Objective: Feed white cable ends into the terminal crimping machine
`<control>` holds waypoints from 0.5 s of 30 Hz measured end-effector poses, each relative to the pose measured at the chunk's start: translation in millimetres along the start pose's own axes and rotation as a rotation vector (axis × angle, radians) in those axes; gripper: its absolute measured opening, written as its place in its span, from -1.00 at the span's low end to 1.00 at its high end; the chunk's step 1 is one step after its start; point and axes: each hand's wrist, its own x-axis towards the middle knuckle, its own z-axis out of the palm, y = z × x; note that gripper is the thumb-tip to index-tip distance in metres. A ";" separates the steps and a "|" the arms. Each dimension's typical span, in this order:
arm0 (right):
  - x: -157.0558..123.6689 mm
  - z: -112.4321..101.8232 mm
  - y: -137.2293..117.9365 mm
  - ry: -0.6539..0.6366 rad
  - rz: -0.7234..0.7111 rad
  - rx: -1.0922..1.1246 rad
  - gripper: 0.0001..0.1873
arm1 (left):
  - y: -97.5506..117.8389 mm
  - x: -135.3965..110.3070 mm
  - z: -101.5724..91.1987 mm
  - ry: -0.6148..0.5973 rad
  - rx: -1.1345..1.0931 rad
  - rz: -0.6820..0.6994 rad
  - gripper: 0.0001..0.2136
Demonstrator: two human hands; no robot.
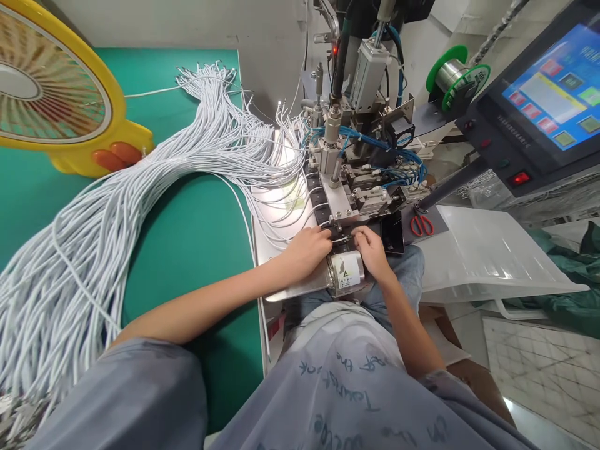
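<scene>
My left hand [307, 251] is closed at the front of the machine's black feed track [323, 206], its fingers on a white cable [338, 240]. The cable's end points to the right, toward my right hand [372, 250]. The fingers of my right hand are pinched together close to that end; what is between them is too small to make out. Several more white cables lie side by side across the track. Just below my hands sits a metal block with a white label [349, 270]. The soldering machine's pneumatic cylinder head [332, 150] stands above the track.
A thick bundle of white cables [154, 169] spreads over the green mat [197, 231]. At left stands a yellow fan [117, 125]. Right are a touchscreen [557, 87], a solder spool [452, 78], red-handled scissors [422, 225], a black bin [392, 232] and a translucent tray [487, 250].
</scene>
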 end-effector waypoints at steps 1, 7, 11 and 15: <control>-4.0 -0.8 -3.4 -0.001 -0.023 -0.020 -0.75 | 0.6 0.2 0.0 0.002 -0.004 -0.001 -0.85; -23.7 -4.1 -19.8 -0.084 -0.154 -0.222 -0.63 | 3.7 -0.1 -2.1 0.002 -0.005 -0.006 -0.87; -21.0 -3.4 -13.3 0.026 -0.151 -0.150 -0.66 | 3.6 -0.6 -3.0 -0.005 0.012 -0.006 -0.87; -6.3 0.4 -2.3 0.110 0.071 0.062 -0.72 | 3.2 0.2 -3.0 -0.034 0.044 -0.007 -0.85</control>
